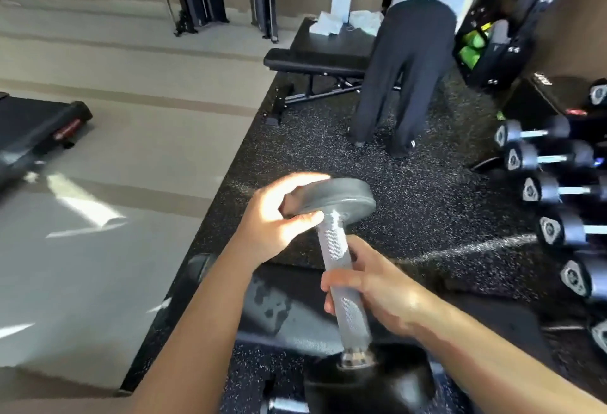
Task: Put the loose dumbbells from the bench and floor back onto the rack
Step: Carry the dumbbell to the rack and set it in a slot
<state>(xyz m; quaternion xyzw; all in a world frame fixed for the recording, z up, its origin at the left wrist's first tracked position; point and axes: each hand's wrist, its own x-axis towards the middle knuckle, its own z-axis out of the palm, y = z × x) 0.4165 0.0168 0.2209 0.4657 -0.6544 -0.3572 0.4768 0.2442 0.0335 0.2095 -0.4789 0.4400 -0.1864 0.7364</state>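
Observation:
A dumbbell (338, 242) with a knurled steel handle and black round heads stands nearly upright in the lower middle of the view. My left hand (279, 219) grips the rim of its top head. Around the handle's middle curl the fingers of my right hand (374, 292). The lower head sits dark and blurred near a black bench pad (285, 311) below my arms. The dumbbell rack (558, 190) runs down the right edge, holding several black dumbbells with pale end caps.
A person in dark trousers (397, 78) bends over beside a second black bench (322, 58) with white papers on it, straight ahead. Speckled black rubber flooring (410, 190) lies between me and them. A treadmill end (39, 131) sits at left on grey floor.

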